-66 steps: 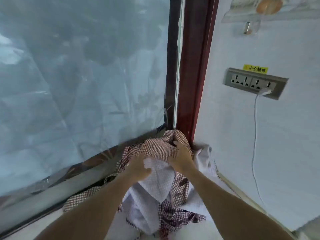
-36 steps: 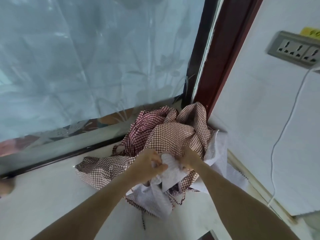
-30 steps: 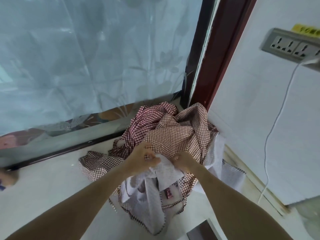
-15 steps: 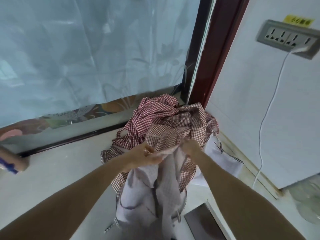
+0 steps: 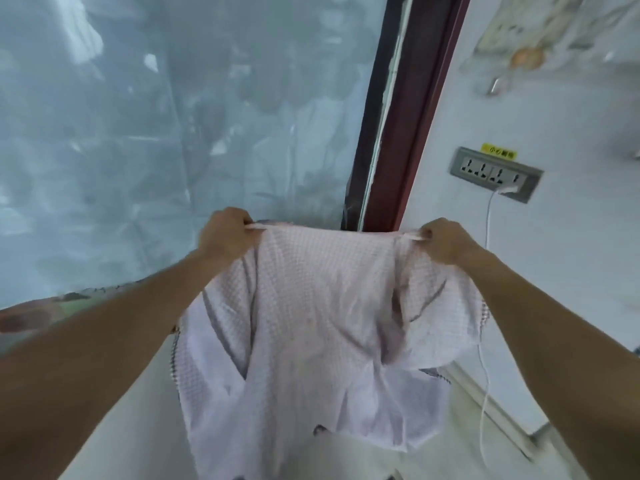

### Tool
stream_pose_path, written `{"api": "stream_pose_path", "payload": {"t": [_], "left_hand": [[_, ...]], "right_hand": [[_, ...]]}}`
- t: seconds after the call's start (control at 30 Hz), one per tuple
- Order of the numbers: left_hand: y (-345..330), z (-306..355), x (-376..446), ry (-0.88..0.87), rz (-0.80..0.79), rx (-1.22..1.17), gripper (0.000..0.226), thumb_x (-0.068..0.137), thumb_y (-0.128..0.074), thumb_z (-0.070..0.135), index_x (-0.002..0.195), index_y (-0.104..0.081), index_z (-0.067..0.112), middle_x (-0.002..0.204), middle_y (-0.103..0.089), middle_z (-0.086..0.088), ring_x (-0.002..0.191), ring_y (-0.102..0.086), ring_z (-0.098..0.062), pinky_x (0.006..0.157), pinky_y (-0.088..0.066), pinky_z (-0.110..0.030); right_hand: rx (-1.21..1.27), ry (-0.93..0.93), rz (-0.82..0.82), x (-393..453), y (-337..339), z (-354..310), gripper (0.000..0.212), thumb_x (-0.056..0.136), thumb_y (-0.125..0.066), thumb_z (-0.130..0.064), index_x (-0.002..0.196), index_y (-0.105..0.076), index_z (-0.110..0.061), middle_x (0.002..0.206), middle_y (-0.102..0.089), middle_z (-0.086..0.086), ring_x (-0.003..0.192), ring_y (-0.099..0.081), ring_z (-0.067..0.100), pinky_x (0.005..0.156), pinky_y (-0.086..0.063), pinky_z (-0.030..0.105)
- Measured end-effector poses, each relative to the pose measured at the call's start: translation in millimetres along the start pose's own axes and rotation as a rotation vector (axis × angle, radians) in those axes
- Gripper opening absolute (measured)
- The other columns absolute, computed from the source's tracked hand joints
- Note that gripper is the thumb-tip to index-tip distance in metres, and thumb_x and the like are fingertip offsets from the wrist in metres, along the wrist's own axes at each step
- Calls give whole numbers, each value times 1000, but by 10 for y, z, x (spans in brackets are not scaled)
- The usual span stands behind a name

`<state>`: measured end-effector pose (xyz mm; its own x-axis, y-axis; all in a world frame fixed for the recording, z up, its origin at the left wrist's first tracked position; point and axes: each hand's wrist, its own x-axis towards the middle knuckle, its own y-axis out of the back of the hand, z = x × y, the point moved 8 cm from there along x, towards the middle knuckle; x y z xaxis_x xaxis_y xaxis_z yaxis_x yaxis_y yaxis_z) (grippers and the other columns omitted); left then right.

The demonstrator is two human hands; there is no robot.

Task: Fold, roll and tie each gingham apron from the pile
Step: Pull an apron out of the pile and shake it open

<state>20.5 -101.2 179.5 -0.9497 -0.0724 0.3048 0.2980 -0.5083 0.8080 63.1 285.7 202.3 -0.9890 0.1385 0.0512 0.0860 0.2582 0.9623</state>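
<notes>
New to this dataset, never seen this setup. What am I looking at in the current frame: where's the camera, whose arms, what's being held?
There is no machine here: a person works with bare hands. The single picture comes from a wide-angle camera worn on the person's head, looking forward and down, so the two forearms reach in from the bottom corners. The left hand and the right hand each pinch a top corner of a pale checked apron, holding it spread out and hanging in front of a frosted window. To the right is a white wall with a socket strip and a white cable plugged into it. The apron hides most of the surface below.
</notes>
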Motion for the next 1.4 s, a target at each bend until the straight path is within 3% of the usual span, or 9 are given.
{"api": "stream_pose_path", "payload": {"t": [0.1, 0.4, 0.47, 0.53, 0.63, 0.8, 1.07, 1.27, 1.4], "left_hand": [[390, 292, 256, -54, 83, 97, 27, 89, -64, 40, 93, -73, 15, 98, -70, -12, 97, -65, -36, 79, -51, -37], [1455, 876, 648, -89, 386, 324, 23, 92, -52, 11, 108, -66, 2, 105, -64, -27, 98, -62, -46, 80, -50, -45], [1482, 936, 707, -13, 346, 317, 32, 96, -51, 24, 116, -63, 2, 114, -62, -27, 107, -60, -45, 87, -49, -44], [1388, 938, 747, 22, 218, 290, 51, 97, -48, 46, 118, -61, 2, 120, -61, -25, 111, -60, -42, 90, -48, -41], [997, 819, 717, -19, -236, 191, 69, 76, -57, 72, 97, -66, 7, 111, -69, -15, 100, -66, -31, 88, -51, -34], [335, 698, 167, 196, -932, -369, 44, 70, -75, 34, 103, -74, 6, 109, -73, -15, 97, -70, -28, 97, -51, -39], [11, -40, 256, 241, -78, -282, 18, 86, -67, 19, 75, -71, 5, 66, -63, -9, 60, -58, -23, 53, -42, -24], [-936, -317, -312, 410, -315, -344, 34, 94, -57, 24, 66, -59, 4, 68, -59, -11, 70, -61, -29, 65, -44, -30], [-1635, -347, -953, 471, -438, -453, 40, 100, -51, 22, 61, -49, 12, 61, -50, -5, 55, -47, -18, 65, -42, -29]], "right_hand": [[8, -87, 131, 103, 407, 172, 33, 94, -50, -4, 121, -68, -9, 123, -64, 17, 114, -59, 38, 94, -46, 37], [1125, -232, 487, 441, 1388, 581, 29, 87, -61, -3, 114, -70, -5, 94, -71, 4, 64, -65, 12, 55, -57, 23], [1285, -247, 549, 463, 1408, 561, 24, 90, -55, 1, 107, -71, -4, 98, -73, 10, 80, -69, 22, 69, -60, 32], [1236, -268, 456, 475, 1348, 534, 31, 86, -64, -11, 114, -67, 0, 108, -71, 15, 98, -69, 30, 89, -58, 44], [876, -272, 48, 483, 1035, 568, 48, 67, -78, -27, 107, -71, -2, 93, -71, 22, 76, -70, 32, 70, -59, 41], [561, -208, -300, 218, 480, 578, 27, 79, -82, -15, 105, -74, -9, 101, -75, 16, 91, -73, 34, 74, -61, 41], [872, -210, 107, 75, 44, 907, 24, 82, -81, -15, 101, -76, -2, 87, -73, 10, 72, -65, 18, 69, -52, 25], [313, -421, -106, -142, -775, 1217, 46, 94, -61, -46, 94, -73, -2, 92, -72, 9, 88, -68, 23, 62, -47, 22], [382, -516, -81, -447, -1480, 1251, 29, 86, -69, -31, 81, -61, -4, 85, -66, 12, 76, -62, 28, 62, -46, 28]]}}
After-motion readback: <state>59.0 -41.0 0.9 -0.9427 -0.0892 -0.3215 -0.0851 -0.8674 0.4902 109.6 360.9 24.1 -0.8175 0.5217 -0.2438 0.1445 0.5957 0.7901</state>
